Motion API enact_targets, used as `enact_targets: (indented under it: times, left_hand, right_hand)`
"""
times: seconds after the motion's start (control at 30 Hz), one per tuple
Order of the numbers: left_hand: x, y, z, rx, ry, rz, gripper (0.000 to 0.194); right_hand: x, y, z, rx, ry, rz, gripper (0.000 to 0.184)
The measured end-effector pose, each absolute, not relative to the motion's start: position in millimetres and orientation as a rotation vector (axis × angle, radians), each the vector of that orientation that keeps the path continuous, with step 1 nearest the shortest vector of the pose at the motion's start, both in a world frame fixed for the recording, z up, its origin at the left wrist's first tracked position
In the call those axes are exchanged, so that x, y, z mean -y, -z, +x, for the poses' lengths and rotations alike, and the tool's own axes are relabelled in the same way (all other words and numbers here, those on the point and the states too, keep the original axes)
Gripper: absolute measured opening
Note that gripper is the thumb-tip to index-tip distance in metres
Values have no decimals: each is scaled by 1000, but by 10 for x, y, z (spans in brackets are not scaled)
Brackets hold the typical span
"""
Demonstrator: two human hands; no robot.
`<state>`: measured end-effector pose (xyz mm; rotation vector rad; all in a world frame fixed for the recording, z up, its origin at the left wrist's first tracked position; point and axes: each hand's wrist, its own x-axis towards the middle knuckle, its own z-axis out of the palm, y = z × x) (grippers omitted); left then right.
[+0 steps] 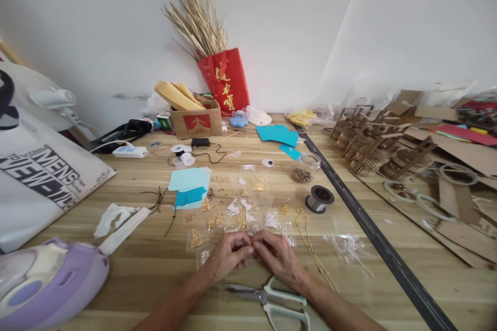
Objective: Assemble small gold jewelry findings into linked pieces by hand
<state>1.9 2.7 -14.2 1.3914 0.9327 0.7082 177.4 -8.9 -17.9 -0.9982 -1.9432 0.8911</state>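
My left hand (pixel 232 254) and my right hand (pixel 275 252) meet fingertip to fingertip above the front of the wooden table. Both are closed in a pinch, and whatever lies between the fingers is too small or hidden to name. Just beyond them are small clear bags of gold findings (pixel 215 221) and silver beads (pixel 271 219). Under my right wrist lies a pair of scissors (pixel 264 295) with pale handles, its blades pointing left. A gold chain (pixel 308 238) runs along the table right of my right hand.
Right of the bags stand a spool of grey thread (pixel 319 199) and a container of brown beads (pixel 302 175). A purple-and-white iron (pixel 58 284) sits front left. Blue sheets (pixel 189 180), wooden lantern frames (pixel 368 150) and a dark strip (pixel 373 227) lie farther out.
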Motion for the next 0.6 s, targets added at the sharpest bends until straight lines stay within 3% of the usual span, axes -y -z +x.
enact_targets:
  times: [0.6]
  left_hand:
    - [-56,136,-6,-947,-715,1285,38]
  right_hand:
    - [78,175,1770,1930,-1037,-986,9]
